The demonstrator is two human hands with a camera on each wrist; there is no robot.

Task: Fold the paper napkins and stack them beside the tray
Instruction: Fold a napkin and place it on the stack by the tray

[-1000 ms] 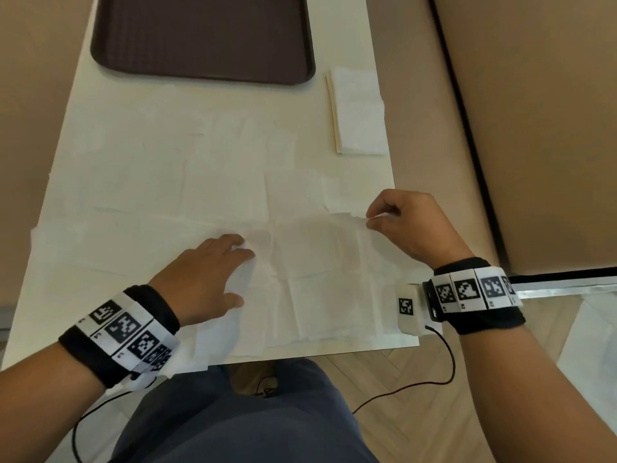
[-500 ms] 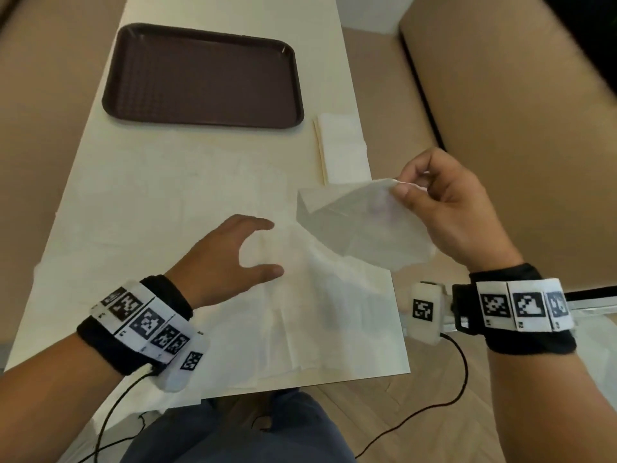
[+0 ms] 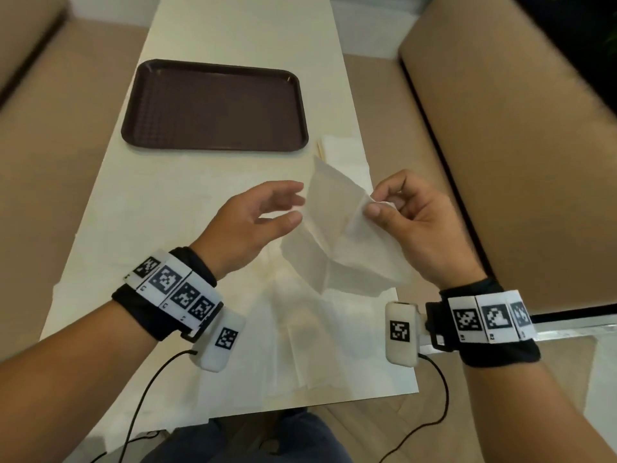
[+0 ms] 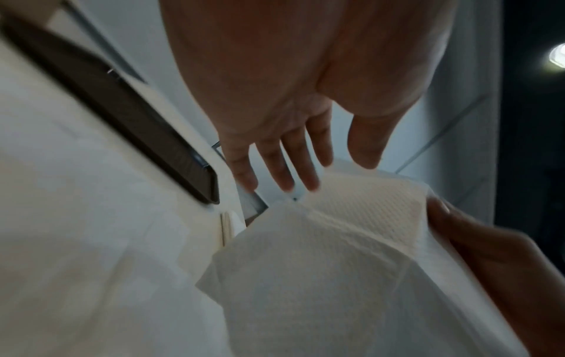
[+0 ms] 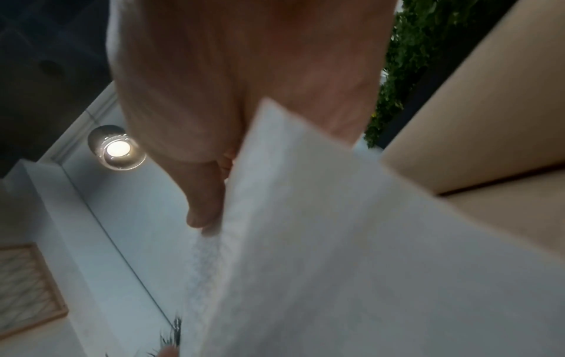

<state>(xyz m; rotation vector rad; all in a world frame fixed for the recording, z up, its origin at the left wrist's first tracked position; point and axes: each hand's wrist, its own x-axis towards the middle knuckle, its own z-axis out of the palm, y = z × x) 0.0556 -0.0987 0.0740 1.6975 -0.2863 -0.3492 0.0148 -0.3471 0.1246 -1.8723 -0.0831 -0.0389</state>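
Observation:
My right hand (image 3: 384,205) pinches the edge of a white paper napkin (image 3: 337,242) and holds it in the air above the table, where it hangs loosely creased. My left hand (image 3: 287,205) is open just left of the napkin, its straight fingers at the napkin's left edge; whether they touch it I cannot tell. In the left wrist view the left hand's fingers (image 4: 284,174) are spread above the napkin (image 4: 336,265). The napkin (image 5: 351,265) fills the right wrist view. A dark brown tray (image 3: 215,105) lies at the far end. A folded stack (image 3: 344,152) lies by its right corner.
Several unfolded white napkins (image 3: 300,335) lie spread over the cream table (image 3: 240,28) between me and the tray. Tan padded benches (image 3: 507,145) flank the table on both sides. Black cables (image 3: 140,402) hang from the wrist cameras over the table's near edge.
My right hand picked a napkin off the spread and raised it. My left hand left the table and rose to the napkin's left edge. The head view tilted up toward the tray.

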